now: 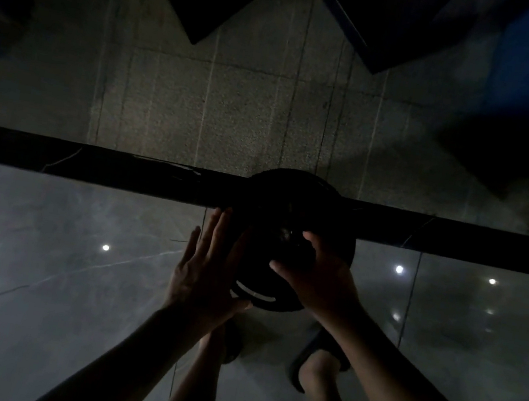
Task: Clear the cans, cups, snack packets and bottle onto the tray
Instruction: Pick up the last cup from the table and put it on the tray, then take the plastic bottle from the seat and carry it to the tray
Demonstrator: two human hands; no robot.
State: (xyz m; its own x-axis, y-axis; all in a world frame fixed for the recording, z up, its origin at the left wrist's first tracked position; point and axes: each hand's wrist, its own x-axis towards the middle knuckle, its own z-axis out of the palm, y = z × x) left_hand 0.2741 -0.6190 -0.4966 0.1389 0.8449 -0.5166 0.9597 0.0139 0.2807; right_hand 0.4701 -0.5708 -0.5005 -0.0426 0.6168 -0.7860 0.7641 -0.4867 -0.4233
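The scene is very dark, seen from above looking straight down. Glossy floor tiles (35, 285) fill the lower half and carry five small bright light reflections, one at the left and four at the right. One dark strip (89, 160) runs across the whole width, and beyond it lies a rougher speckled floor (219, 106). The left hand (207, 271) has its fingers straight and spread, laid flat against the left rim of one round black tray (261, 298), thumb under its near edge. The tray sits at centre, held in the air over the strip and the glossy tiles. What lies on it is too dark to make out, so no can, cup, packet or bottle can be counted. The right hand (316, 278) curls its fingers and thumb over a dark object at the tray's middle right; what that object is cannot be told. Below the tray two feet in dark sandals (310, 363) stand on the tiles.
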